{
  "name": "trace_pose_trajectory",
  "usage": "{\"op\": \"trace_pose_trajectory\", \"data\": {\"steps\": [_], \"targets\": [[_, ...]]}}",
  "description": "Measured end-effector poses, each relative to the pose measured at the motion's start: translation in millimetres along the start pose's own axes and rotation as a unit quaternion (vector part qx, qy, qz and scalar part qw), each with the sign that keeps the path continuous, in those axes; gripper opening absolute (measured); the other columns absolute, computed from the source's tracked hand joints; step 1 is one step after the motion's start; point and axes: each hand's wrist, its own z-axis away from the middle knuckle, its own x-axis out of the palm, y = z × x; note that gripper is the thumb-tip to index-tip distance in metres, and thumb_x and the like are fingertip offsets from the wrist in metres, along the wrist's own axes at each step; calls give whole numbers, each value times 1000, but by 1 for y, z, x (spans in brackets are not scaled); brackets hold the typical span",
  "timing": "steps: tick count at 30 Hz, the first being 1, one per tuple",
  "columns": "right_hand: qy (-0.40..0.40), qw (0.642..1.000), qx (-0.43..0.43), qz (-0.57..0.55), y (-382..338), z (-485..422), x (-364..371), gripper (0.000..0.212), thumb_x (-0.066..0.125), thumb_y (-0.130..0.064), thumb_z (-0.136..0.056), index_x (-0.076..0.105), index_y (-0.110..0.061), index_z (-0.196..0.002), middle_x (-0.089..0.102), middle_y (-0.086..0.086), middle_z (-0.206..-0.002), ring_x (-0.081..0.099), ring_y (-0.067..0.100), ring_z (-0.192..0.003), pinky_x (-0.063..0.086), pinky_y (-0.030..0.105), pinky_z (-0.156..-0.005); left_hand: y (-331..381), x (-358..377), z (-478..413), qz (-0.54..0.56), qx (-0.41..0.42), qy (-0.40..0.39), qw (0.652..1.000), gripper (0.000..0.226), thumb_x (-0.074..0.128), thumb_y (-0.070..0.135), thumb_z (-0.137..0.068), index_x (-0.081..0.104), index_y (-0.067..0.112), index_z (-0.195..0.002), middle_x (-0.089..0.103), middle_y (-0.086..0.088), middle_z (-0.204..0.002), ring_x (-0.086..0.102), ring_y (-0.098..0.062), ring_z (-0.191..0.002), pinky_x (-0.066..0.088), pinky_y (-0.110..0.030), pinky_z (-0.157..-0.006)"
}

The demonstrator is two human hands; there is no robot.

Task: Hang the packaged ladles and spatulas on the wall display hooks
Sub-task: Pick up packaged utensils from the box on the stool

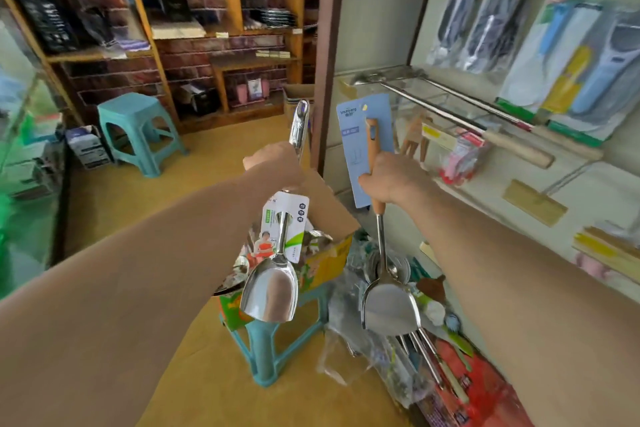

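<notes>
Fingers of our left hand [273, 163] clamped round a shiny steel scoop [270, 291], of our right hand [391, 180] round a wooden-handled steel spatula [389, 305].

Hides mid-handle of the spatula [388, 305] inside the right hand [393, 180] and of the steel scoop [272, 291] inside the left hand [273, 163], blurs the hanging packs [485, 24] at right, leaves the blue card [356, 156] print unreadable.

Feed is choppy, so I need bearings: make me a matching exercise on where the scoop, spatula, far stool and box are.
1 scoop
2 spatula
3 far stool
4 box

a in right hand
b on floor by shelves
c in left hand
d on near stool

Pairs: 1c, 2a, 3b, 4d
</notes>
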Motion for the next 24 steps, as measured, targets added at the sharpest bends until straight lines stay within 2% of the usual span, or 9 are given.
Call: {"op": "trace_pose_trajectory", "data": {"steps": [3, 4, 7, 10, 14, 18, 24], "targets": [[-5, 999, -32, 13, -20, -15, 0, 35, 43, -28, -95, 42, -10, -125, 68, 9, -82, 60, 28, -82, 46, 34, -74, -19, -4, -14, 3, -23, -4, 1000, 19, 68, 24, -80, 53, 15, -86, 52, 2, -72, 55, -18, -73, 44, -31, -71], [-7, 999, -38, 15, -25, -21, 1, 36, 42, -28, -95, 40, -11, -127, 67, 8, -77, 61, 27, -81, 47, 35, -75, -24, -5, -20, 5, -30, -5, 1000, 19, 69, 24, -80, 52, 15, -82, 52, 2, -71, 54, -18, -72, 44, -31, -71], [-3, 999, -48, 14, -37, -42, 6, 16, 43, -28, -95, 43, -13, -97, 57, 4, -65, 58, 25, -72, 44, 32, -64, -37, -3, -35, 8, -47, 5, 999, 14, 65, 21, -83, 52, 16, -83, 52, 2, -70, 53, -15, -67, 44, -30, -70], [-15, 997, -67, 22, -49, -63, 12, 19, 43, -28, -96, 37, -15, -84, 53, 2, -64, 54, 22, -64, 42, 31, -59, -51, 0, -49, 9, -61, 7, 998, 10, 63, 21, -85, 54, 16, -87, 52, 2, -69, 48, -11, -59, 42, -29, -64], [-24, 996, -89, 14, -64, -95, 21, 16, 43, -29, -97, 41, -13, -96, 56, 3, -71, 52, 23, -70, 38, 29, -62, -68, 3, -73, 3, -89, 3, 996, 8, 62, 20, -83, 56, 15, -86, 53, 1, -68, 49, -12, -56, 37, -25, -53], [-41, 992, -117, 1, -81, -137, 32, 19, 44, -31, -97, 47, -12, -101, 61, 6, -93, 56, 24, -80, 46, 32, -66, -82, 9, -103, 8, -117, -15, 993, 13, 61, 21, -85, 55, 16, -95, 54, 1, -72, 50, -11, -59, 34, -23, -47], [-86, 986, -142, 12, -101, -205, 59, 24, 46, -36, -96, 52, -12, -97, 55, 4, -84, 56, 23, -82, 42, 31, -67, -93, 30, -153, 17, -171, -47, 984, 14, 62, 23, -86, 57, 15, -97, 55, 1, -73, 50, -10, -59, 41, -25, -53]]}}
